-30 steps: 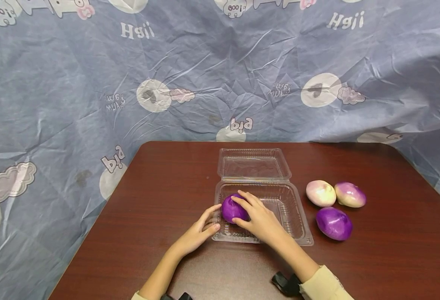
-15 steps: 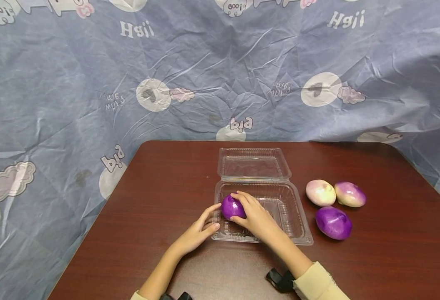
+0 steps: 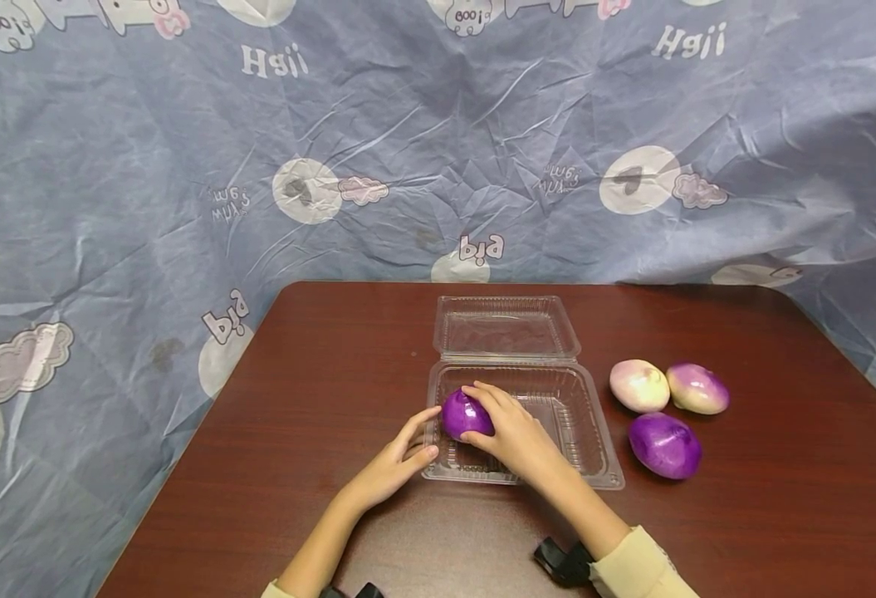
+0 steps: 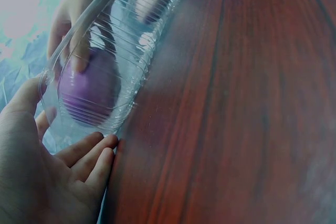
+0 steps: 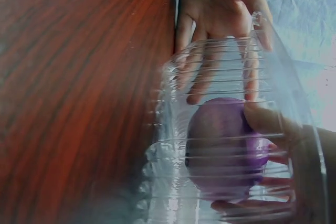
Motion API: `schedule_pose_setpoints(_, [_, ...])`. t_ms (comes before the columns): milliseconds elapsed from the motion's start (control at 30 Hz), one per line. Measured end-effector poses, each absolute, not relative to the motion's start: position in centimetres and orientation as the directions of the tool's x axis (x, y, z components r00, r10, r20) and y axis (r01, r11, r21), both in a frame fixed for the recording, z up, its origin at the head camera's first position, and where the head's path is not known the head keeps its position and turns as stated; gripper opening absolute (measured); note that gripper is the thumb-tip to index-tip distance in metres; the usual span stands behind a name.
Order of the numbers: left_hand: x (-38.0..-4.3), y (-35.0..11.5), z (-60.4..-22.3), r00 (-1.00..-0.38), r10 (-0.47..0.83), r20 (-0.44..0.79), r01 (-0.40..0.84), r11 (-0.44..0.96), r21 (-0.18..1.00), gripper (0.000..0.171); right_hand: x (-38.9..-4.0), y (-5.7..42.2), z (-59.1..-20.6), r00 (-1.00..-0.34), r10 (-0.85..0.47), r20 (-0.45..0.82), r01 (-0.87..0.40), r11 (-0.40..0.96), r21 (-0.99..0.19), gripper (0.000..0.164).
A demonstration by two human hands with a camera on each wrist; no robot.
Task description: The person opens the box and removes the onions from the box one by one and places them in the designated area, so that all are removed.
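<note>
My right hand [image 3: 510, 429] holds a glossy purple onion [image 3: 457, 415] inside the left part of a clear plastic clamshell box [image 3: 594, 428]. Its fingers lie over the onion's top and far side, with the thumb on the near side. In the left wrist view the onion [image 4: 89, 90] shows through the ribbed wall, low in the box. My left hand [image 3: 389, 465] is at the box's left wall, fingers fairly straight and thumb near the rim. Through the wall in the right wrist view, the left hand [image 5: 215, 17] holds nothing.
To the right of the box lie a pale onion [image 3: 638, 386], a purple-and-white onion [image 3: 697, 389] and another purple onion [image 3: 665, 446]. The box's lid [image 3: 508, 328] lies folded back on the brown table [image 3: 333, 365]. A patterned blue cloth [image 3: 438, 124] hangs behind.
The right hand's fingers have drawn in over the purple onion, which has turned slightly in the box. My left hand and the other onions stay in place.
</note>
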State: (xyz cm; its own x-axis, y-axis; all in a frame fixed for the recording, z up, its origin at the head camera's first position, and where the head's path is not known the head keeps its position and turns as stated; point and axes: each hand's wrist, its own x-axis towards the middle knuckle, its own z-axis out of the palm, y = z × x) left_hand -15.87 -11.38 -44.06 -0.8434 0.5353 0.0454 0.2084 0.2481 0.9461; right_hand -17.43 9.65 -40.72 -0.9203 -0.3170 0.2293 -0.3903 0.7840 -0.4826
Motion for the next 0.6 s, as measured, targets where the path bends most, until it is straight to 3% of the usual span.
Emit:
schedule_pose_setpoints(300, [-16.7,-11.6,-46.1,-0.85,0.524,0.054,0.221,0.262,0.94,0.052,-17.1,10.1,-39.8,-0.9,-0.311,0.305,-0.427,0.774,-0.468,0.061])
schedule_pose_setpoints(600, [-16.4,-11.5,-45.7,-0.853,0.521,0.033,0.202,0.272,0.941,0.053,-16.6,10.5,-39.1,-0.887,-0.305,0.347,-0.444,0.771,-0.457,0.063])
